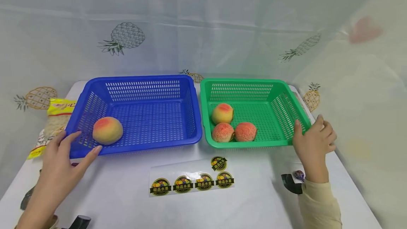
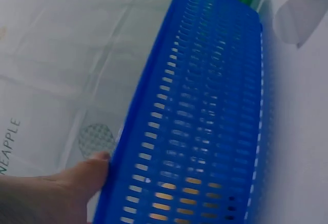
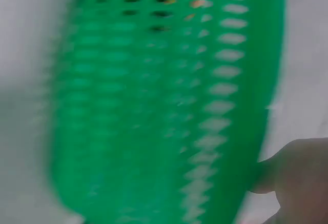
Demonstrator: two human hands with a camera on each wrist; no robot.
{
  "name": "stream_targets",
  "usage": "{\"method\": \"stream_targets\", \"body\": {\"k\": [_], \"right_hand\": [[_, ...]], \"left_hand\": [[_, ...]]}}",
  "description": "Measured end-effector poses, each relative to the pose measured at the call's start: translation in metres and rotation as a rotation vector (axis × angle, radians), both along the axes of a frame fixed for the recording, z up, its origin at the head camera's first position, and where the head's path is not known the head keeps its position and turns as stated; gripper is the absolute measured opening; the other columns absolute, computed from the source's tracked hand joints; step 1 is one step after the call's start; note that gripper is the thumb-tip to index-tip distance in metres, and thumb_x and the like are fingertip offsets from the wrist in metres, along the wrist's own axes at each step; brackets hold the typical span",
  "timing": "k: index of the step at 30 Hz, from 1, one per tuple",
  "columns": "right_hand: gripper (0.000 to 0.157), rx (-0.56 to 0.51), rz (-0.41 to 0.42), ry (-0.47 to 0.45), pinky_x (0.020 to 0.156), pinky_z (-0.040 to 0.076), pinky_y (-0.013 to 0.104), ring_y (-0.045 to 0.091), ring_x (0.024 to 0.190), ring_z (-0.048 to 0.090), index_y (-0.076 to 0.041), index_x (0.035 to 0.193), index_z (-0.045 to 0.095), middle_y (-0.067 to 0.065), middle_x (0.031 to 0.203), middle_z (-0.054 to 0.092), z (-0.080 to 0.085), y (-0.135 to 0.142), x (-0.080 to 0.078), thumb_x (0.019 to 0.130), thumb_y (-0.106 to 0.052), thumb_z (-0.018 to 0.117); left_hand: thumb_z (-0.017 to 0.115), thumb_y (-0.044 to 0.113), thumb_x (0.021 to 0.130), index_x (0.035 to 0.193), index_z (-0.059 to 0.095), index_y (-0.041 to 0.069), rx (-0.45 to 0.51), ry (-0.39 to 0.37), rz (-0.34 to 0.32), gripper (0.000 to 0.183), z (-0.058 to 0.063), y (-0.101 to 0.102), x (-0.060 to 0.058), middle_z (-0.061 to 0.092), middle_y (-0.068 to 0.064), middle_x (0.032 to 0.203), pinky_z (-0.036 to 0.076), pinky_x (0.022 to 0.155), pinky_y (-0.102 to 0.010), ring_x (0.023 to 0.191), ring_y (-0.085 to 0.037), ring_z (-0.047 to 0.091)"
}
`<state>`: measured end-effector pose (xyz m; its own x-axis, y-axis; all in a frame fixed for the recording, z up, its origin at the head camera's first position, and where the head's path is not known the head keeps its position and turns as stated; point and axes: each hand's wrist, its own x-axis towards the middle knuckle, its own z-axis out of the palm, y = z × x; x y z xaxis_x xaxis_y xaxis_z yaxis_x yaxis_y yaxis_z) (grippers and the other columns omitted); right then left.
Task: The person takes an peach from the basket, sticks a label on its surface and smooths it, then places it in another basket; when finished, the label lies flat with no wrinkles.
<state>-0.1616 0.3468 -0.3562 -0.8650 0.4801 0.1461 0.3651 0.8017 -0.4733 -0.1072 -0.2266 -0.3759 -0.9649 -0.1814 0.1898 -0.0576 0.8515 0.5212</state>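
Note:
A blue plastic basket stands on the left with one yellow-red peach inside. My left hand holds its near left corner, thumb at the front rim and fingers over the left rim. In the left wrist view, a fingertip meets the rim. To the right is a green basket. It contains a yellow-red peach and two redder, speckled peaches, one at the near left and one beside it. My right hand grips the green basket's near right side, its thumb over the rim.
A sticker sheet with several round black-and-gold labels lies in front of the baskets. At the far left is a yellow-and-clear packet. A small purple wrapped item lies near the right wrist. A pineapple-print curtain hangs behind.

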Motion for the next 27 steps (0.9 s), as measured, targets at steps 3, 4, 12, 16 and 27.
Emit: {"method": "stream_targets", "body": {"k": [3, 4, 12, 16, 27], "right_hand": [[0.074, 0.04, 0.108, 0.078, 0.081, 0.011, 0.067, 0.046, 0.124, 0.004, -0.003, 0.141, 0.006, 0.03, 0.138, 0.01, 0.024, -0.026, -0.009, 0.09, -0.049, 0.034], [0.073, 0.039, 0.16, 0.1, 0.082, 0.011, 0.068, 0.046, 0.124, 0.004, -0.004, 0.141, 0.008, 0.029, 0.138, 0.01, 0.033, -0.038, -0.013, 0.09, -0.048, 0.035], [0.064, 0.152, 0.609, 0.185, 0.087, 0.023, 0.06, 0.039, 0.121, 0.021, -0.008, 0.137, 0.025, 0.021, 0.134, 0.027, 0.08, -0.154, -0.054, 0.088, -0.044, 0.046], [0.06, 0.223, 0.856, 0.093, 0.095, 0.027, 0.051, 0.034, 0.122, 0.025, -0.008, 0.134, 0.03, 0.016, 0.131, 0.033, 0.082, -0.22, -0.084, 0.088, -0.043, 0.047], [0.054, 0.319, 1.46, -0.361, 0.1, 0.031, 0.026, 0.012, 0.122, 0.034, -0.019, 0.132, 0.038, -0.003, 0.131, 0.04, 0.051, -0.383, -0.129, 0.085, -0.042, 0.053]], "left_hand": [[0.06, 0.04, 0.081, 0.138, 0.024, 0.0, 0.017, 0.028, 0.004, 0.078, -0.009, -0.003, 0.001, 0.001, -0.027, 0.144, 0.009, 0.092, -0.069, 0.129, -0.049, 0.002], [0.06, 0.04, 0.082, 0.139, 0.022, 0.003, 0.023, 0.036, 0.003, 0.079, -0.011, -0.003, 0.001, -0.001, -0.025, 0.145, 0.008, 0.092, -0.069, 0.129, -0.048, 0.001], [0.063, 0.027, 0.08, 0.14, 0.022, 0.008, 0.152, 0.197, 0.013, 0.076, -0.028, 0.0, -0.005, 0.005, -0.015, 0.148, 0.006, 0.098, -0.065, 0.133, -0.04, 0.003], [0.064, 0.025, 0.078, 0.138, 0.028, 0.008, 0.166, 0.292, 0.038, 0.073, -0.036, -0.002, -0.007, 0.014, -0.01, 0.147, 0.011, 0.101, -0.061, 0.133, -0.036, 0.011], [0.059, 0.028, 0.078, 0.135, 0.035, 0.007, 0.194, 0.452, 0.044, 0.065, -0.046, -0.008, -0.01, 0.028, -0.01, 0.143, 0.014, 0.103, -0.053, 0.13, -0.032, 0.022]]}}
